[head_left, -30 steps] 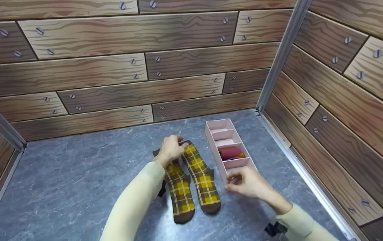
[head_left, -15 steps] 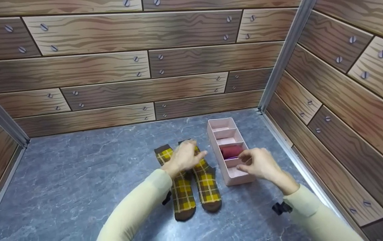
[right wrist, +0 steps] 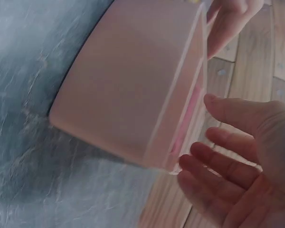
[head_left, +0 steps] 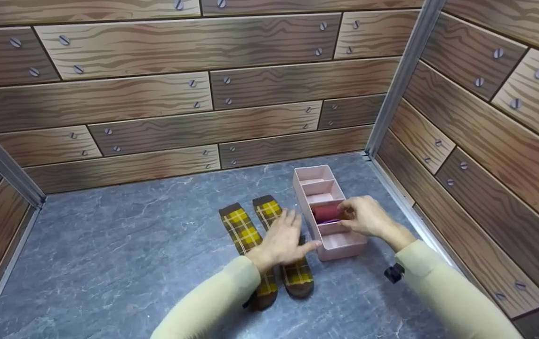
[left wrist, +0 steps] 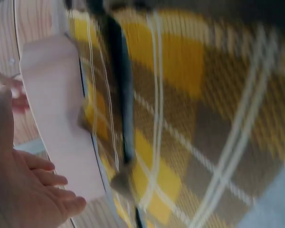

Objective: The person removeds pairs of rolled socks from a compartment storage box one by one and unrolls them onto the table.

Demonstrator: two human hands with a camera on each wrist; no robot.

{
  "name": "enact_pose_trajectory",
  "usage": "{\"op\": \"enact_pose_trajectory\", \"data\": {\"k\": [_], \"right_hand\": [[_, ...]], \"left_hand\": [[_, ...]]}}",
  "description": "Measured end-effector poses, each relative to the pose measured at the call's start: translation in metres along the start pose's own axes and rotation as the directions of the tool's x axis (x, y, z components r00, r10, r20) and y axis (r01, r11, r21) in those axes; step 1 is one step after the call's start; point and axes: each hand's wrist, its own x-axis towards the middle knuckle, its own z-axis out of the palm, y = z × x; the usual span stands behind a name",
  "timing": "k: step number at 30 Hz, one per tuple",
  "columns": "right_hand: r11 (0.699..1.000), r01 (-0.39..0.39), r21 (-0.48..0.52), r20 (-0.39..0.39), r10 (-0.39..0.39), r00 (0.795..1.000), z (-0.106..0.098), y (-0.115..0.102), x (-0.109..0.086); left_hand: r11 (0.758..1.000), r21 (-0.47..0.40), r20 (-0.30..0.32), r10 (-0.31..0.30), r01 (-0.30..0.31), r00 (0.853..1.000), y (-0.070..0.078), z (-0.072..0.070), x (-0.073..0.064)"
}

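Note:
Two brown-and-yellow plaid socks lie side by side, the left sock (head_left: 238, 223) and the right sock (head_left: 267, 207). Above the right sock is my left hand (head_left: 282, 240), fingers straight and thumb pointing at the box; whether it touches the sock cannot be told. A pale pink divided box (head_left: 342, 253) stands to the right, also seen as a pink wall (right wrist: 118, 80) in the right wrist view. My right hand (head_left: 367, 216) is at its right rim, fingers loosely bent with nothing visible between them. Beside those fingers, one compartment holds a dark red rolled cloth (head_left: 324, 213).
Something purple (head_left: 329, 221) shows by the red roll. The floor (head_left: 132, 254) is grey-blue and marbled. Wood-patterned walls (head_left: 269, 84) stand at the back and sides, with a metal strip (head_left: 420, 223) along the right edge.
My left hand has left the sock cuffs and moved right and nearer, toward the box. From the box's near end, my right hand has gone forward to the red roll's compartment.

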Motion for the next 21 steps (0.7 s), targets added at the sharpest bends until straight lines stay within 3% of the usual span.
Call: {"op": "enact_pose_trajectory", "data": {"k": [5,10,21], "right_hand": [[0.998,0.055,-0.028,0.044,-0.054,0.998,0.003,0.011,0.013],[0.998,0.063,-0.026,0.106,-0.060,0.993,0.002,0.019,0.025],[0.996,0.071,-0.061,0.188,-0.059,0.981,-0.002,0.025,0.041]], "left_hand": [[1.000,0.018,0.004,0.011,-0.011,1.000,0.014,0.008,-0.001],[0.999,0.032,-0.005,0.021,-0.021,1.000,0.024,0.014,0.001],[0.998,0.060,0.003,0.011,-0.011,1.000,0.027,0.022,0.008]]}}
